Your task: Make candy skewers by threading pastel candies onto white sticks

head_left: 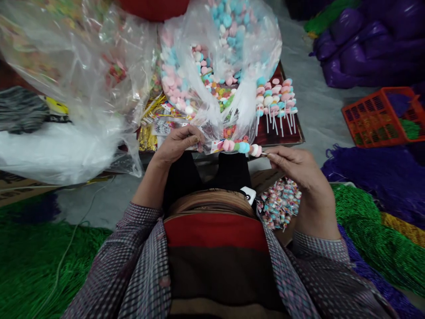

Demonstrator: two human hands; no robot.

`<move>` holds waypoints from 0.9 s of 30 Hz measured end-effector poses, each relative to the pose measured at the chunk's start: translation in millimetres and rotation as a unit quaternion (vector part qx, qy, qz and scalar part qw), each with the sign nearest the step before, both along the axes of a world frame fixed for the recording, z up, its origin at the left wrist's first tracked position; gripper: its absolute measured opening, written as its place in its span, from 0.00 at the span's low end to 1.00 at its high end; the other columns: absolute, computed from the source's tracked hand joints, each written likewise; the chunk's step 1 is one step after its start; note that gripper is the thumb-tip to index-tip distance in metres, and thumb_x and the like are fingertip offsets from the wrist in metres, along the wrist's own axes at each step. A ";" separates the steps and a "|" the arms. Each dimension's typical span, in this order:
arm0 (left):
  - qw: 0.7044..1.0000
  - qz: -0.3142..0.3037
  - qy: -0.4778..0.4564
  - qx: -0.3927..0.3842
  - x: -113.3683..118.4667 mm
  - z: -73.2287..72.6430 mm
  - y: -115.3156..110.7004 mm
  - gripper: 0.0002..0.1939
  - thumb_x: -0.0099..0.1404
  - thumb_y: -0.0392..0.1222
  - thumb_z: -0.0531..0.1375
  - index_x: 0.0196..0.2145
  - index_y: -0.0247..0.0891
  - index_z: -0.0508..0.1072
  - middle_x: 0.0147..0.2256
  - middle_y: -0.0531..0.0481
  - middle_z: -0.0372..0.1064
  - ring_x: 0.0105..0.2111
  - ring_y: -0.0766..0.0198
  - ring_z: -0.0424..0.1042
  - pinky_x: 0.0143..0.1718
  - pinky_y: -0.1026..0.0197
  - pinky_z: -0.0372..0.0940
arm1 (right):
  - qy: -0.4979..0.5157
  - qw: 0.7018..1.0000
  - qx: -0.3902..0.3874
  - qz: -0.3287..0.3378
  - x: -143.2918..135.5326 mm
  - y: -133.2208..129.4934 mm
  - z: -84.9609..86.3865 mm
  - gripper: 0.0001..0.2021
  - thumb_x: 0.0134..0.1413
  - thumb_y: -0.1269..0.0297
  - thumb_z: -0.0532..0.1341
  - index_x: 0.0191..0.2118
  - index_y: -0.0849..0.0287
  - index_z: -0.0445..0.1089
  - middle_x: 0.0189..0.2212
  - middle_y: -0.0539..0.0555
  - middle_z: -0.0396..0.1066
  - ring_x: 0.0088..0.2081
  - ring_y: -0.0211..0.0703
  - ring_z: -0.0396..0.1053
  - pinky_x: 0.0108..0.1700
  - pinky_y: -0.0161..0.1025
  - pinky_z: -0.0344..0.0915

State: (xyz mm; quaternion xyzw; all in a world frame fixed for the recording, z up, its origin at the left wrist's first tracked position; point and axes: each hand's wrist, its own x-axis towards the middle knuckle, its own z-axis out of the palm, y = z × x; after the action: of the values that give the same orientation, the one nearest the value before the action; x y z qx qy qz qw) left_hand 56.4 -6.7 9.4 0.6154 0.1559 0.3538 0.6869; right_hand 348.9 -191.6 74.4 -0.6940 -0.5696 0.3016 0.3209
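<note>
A skewer of pink, green, blue and white candies [242, 147] lies level between my hands, with clear wrapping around its left part. My right hand [292, 164] pinches the stick at its right end. At the other end, my left hand [182, 142] has its fingers closed on the clear wrapper [212, 146]. Beyond them, finished candy skewers [275, 99] with white sticks lie on the dark red table [295, 136]. Large clear bags of pink, white and blue candies [229, 26] stand behind, with smaller colored candies [224, 95] in front.
Wrapped skewers [280, 201] fill a box beside my right thigh. Gold ties [146, 137] lie at the table's front. An orange crate [381, 117], purple bags [368, 44] and green strands [375, 226] are on the right; more green strands [43, 257] are at left.
</note>
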 end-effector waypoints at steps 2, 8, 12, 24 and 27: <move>1.000 0.001 0.003 0.015 -0.6 2.0 0.8 0.13 0.63 0.51 0.69 0.32 0.38 0.81 0.27 0.50 0.75 0.28 0.67 0.74 0.34 0.62 0.70 | 0.005 1.000 -0.017 0.005 -0.3 -1.3 3.0 0.17 0.59 0.46 0.64 0.35 0.55 0.78 0.18 0.46 0.67 0.20 0.32 0.62 0.22 0.31 0.55; 0.996 0.081 -0.005 0.044 0.4 -4.1 1.6 0.13 0.63 0.52 0.69 0.33 0.39 0.81 0.31 0.50 0.75 0.28 0.67 0.74 0.34 0.62 0.70 | 0.154 0.986 0.037 -0.044 -12.2 0.1 5.0 0.18 0.61 0.44 0.64 0.34 0.56 0.71 0.23 0.48 0.73 0.19 0.32 0.66 0.22 0.32 0.63; 0.997 0.071 -0.005 0.039 6.4 -2.9 -5.6 0.14 0.64 0.53 0.68 0.32 0.39 0.78 0.31 0.52 0.74 0.26 0.68 0.73 0.32 0.62 0.70 | 0.234 0.963 0.119 -0.060 -39.2 23.0 -5.5 0.16 0.57 0.47 0.68 0.37 0.54 0.69 0.34 0.51 0.79 0.26 0.35 0.74 0.31 0.35 0.72; 0.983 0.099 0.082 0.131 15.3 2.0 -18.8 0.14 0.68 0.52 0.63 0.33 0.38 0.75 0.29 0.52 0.73 0.26 0.68 0.74 0.31 0.63 0.69 | 0.215 0.964 0.140 -0.064 -100.6 68.7 -36.9 0.18 0.58 0.43 0.65 0.39 0.53 0.77 0.26 0.45 0.71 0.23 0.33 0.64 0.31 0.36 0.65; 0.977 0.108 0.098 0.154 13.8 -2.2 -18.3 0.12 0.67 0.51 0.65 0.35 0.39 0.77 0.30 0.52 0.75 0.27 0.67 0.75 0.33 0.62 0.70 | 0.241 0.953 0.156 -0.095 -102.7 71.6 -41.3 0.16 0.56 0.45 0.66 0.39 0.54 0.78 0.28 0.46 0.73 0.27 0.35 0.66 0.36 0.37 0.67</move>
State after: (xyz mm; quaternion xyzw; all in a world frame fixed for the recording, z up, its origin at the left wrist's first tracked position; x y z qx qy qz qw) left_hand 70.2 -25.0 7.2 0.7251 0.2315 0.3835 0.5230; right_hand 246.2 -120.0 33.2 -0.5926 -0.4472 0.3352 0.5801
